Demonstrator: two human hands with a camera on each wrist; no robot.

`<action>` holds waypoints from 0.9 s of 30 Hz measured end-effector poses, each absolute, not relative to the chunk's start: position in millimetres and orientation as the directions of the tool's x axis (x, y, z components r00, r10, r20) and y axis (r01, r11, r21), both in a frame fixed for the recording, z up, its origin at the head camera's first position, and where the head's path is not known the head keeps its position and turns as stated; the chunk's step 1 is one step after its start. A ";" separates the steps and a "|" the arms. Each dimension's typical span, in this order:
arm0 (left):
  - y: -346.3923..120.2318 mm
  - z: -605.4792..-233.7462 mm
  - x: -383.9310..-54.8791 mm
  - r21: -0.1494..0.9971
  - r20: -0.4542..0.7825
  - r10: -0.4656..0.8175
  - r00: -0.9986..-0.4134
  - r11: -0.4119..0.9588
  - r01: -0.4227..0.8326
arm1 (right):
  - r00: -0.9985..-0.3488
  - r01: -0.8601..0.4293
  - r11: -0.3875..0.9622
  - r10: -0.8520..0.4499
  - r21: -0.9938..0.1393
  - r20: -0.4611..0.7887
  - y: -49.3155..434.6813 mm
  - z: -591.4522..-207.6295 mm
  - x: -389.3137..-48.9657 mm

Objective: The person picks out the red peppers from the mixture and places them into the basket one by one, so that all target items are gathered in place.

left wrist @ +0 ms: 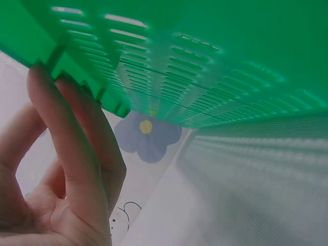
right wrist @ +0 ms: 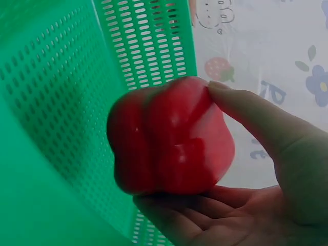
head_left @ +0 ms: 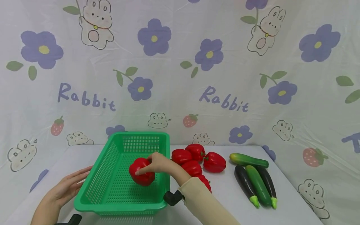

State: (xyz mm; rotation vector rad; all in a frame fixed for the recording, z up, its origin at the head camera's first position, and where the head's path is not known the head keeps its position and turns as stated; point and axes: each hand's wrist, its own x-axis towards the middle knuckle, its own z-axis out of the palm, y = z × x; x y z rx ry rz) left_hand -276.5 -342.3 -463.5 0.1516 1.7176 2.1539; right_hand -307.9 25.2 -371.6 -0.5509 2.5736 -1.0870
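My right hand [head_left: 158, 164] grips a red bell pepper [head_left: 142, 176] over the inside of the green plastic basket [head_left: 122, 207]. In the right wrist view the thumb lies on one side of the bell pepper [right wrist: 169, 138] and the other fingers on the opposite side. At the basket's left side is my left hand [head_left: 66, 189], fingers lightly bent. Its fingertips are right at the rim of the basket [left wrist: 169, 77] in the left wrist view. The basket's slotted floor shows around the held pepper.
Several more red bell peppers [head_left: 215, 162] lie just right of the basket. Farther right, two dark eggplants [head_left: 244, 181] and two green cucumber-like vegetables [head_left: 248, 160] lie together on the white table [head_left: 225, 200]. A patterned curtain [head_left: 174, 81] hangs behind.
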 end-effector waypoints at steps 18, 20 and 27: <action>-341.2 -463.1 -275.5 0.964 -0.168 0.332 -0.928 -0.142 -0.225 | -0.793 -0.262 0.694 -0.551 -0.671 -0.261 27.0 -375.5 -306.3; -339.9 -462.2 -275.0 0.963 -0.190 0.303 -0.934 -0.126 -0.237 | -0.783 -0.271 0.701 -0.559 -0.660 -0.273 25.3 -375.7 -305.2; -339.5 -462.4 -275.3 0.962 -0.188 0.299 -0.936 -0.137 -0.237 | -0.750 -0.260 0.703 -0.579 -0.662 -0.320 20.9 -374.2 -299.4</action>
